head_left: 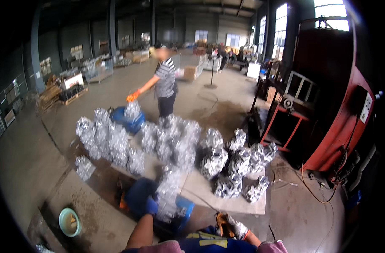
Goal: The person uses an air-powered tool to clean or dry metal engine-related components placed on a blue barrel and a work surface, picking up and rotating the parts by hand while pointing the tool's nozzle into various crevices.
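Shiny silver lumpy metal parts [168,198]: near middle, heaped in a bright blue box [187,214], knobbly, a bit blurry | blue-gloved left hand [151,205]: just left of them; can't tell how open, or if it holds anything | pale-gloved right hand [238,228]: right of the box; can't tell its grip | more silver parts [240,162]: farther right, round holes

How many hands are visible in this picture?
3: the left hand, beside silver parts; the right hand, near the lower edge; a co-worker's orange-gloved hand, farther off, left of the striped shirt. Others may be hidden or too blurred.
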